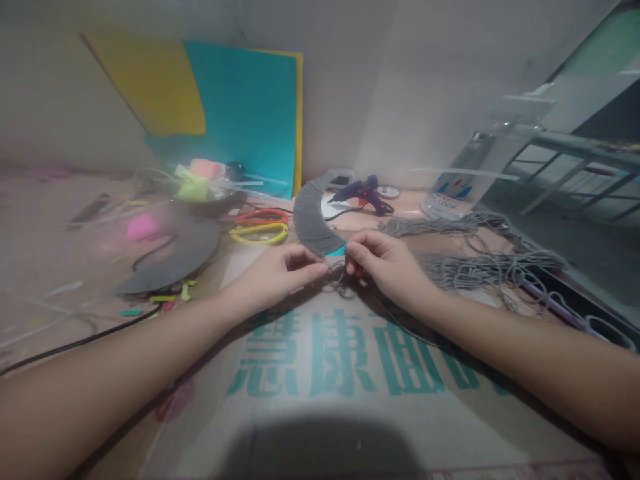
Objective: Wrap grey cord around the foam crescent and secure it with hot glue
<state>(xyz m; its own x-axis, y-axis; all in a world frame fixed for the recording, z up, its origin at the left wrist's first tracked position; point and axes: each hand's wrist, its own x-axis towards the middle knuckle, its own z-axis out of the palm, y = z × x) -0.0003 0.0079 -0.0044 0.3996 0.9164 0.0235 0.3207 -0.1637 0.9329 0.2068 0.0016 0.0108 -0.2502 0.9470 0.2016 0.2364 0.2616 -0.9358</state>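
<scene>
Between my hands stands a curved, crescent-like strip wrapped in grey yarn point(316, 217), with a bare teal end point(336, 251) at its bottom. My left hand point(295, 268) pinches the strip's lower left corner between thumb and fingers. At the lower right corner, my right hand point(377, 260) is closed with thumb against forefinger, apparently on the strip's edge and its yarn; the fingertips partly hide what is there. Loose yarn loops point(341, 283) hang just below, between the two hands. Behind the strip lies a blue glue gun point(367, 195) with a small red light.
Orange point(263, 217) and yellow scissor handles point(260, 233) lie left of the strip. Grey yarn bundles point(465, 267) spread at right, before a clear plastic bottle point(450, 193). A dark grey disc point(175, 257), a bag of coloured clay point(205, 180) and teal board point(245, 113) are at left.
</scene>
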